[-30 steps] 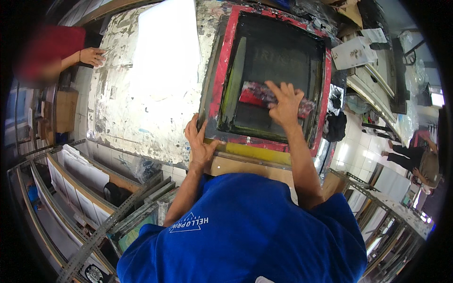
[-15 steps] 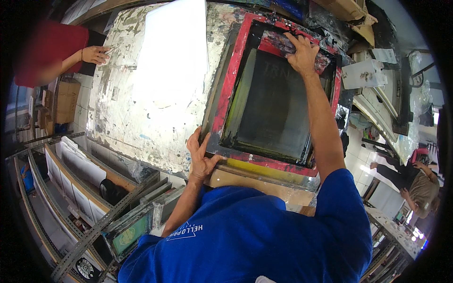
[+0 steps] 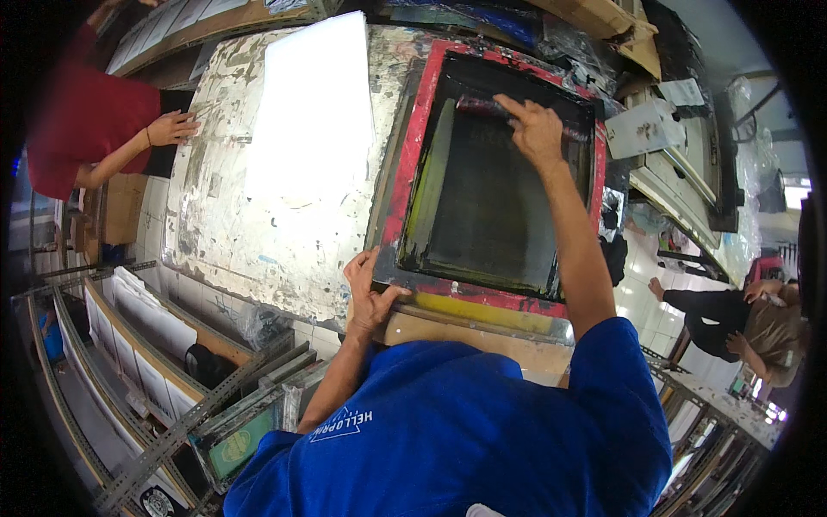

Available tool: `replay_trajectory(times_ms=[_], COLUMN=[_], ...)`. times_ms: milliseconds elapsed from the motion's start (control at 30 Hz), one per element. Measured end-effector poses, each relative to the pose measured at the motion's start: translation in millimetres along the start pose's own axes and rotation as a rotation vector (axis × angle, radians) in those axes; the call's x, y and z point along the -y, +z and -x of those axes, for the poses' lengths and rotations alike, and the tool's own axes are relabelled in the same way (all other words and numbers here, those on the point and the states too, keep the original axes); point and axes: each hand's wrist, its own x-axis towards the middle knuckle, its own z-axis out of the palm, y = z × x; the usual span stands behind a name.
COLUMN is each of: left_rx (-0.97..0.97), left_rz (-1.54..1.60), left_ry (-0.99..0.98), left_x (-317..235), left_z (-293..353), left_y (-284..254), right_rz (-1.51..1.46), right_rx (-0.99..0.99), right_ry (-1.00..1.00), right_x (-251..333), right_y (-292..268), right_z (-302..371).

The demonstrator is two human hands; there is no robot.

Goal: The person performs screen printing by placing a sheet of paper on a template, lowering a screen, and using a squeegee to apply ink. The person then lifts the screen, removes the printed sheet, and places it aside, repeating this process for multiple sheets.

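Toward the right of the head view, a rectangular screen frame (image 3: 417, 129) with red, ink-stained sides lies flat at the right end of a pale, paint-chipped worktop (image 3: 220, 202). Its dark mesh (image 3: 495, 211) fills the middle, with a yellow-green band (image 3: 433, 172) along the left inner side. On the mesh, near the far side of the frame, rests a long squeegee (image 3: 478, 105) smeared red and dark, set crosswise. The person's right hand (image 3: 536, 133) is closed over the squeegee, index finger stretched out to the left along it. The left hand (image 3: 366, 293) is open, thumb spread from the fingers, set against the near left corner of the frame. A yellow strip (image 3: 482, 312) runs along the frame's near side, with brown board (image 3: 474, 334) nearer the person.

Left of the frame, a stack of white sheets (image 3: 310, 121) lies on the worktop. At the worktop's far left edge, a co-worker in a red top (image 3: 103, 121) rests one hand (image 3: 172, 129), fingers extended.
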Motion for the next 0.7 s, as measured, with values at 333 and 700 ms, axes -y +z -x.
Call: replay_trajectory(times_ms=[333,700], left_rx=[-0.176,-0.544], left_rz=[0.247,0.783], left_ry=[0.104,0.325], left_x=[-34,-160], left_z=[-10,-126], left_y=[-10,-30], right_rz=[-0.118,0.076], right_rx=[0.103,-0.241], right_ry=[0.077,-0.120], right_x=[136,152], right_y=[-132,-269], right_z=[145,85])
